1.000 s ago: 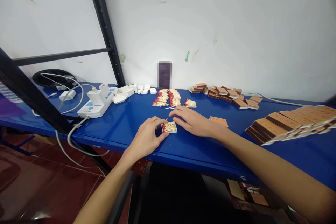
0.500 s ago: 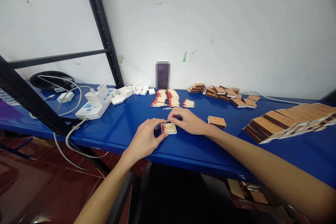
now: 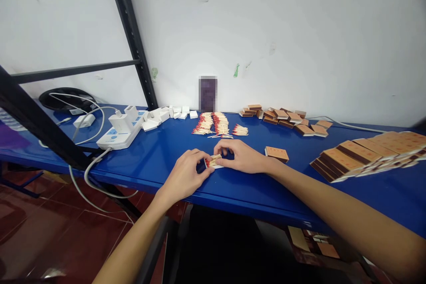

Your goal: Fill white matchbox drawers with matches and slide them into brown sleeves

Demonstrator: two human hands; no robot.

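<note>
A small white matchbox tray full of red-tipped matches lies near the blue table's front edge. My left hand grips its left end between thumb and fingers. At the right end, my right hand has its thumb and index finger closed on the matches, covering part of the tray. Behind the hands are two large rows of loose matches and a smaller pile. To the right of my right hand lies one orange-brown matchbox cover.
White trays are heaped at the back left beside a power strip with chargers and cables. More covers lie at the back right; stacked matchboxes spread along the right. A black rack post rises at left.
My right hand has shifted slightly, its thumb and index finger now over the tray's right end and on the matches. My left hand stays on the tray.
</note>
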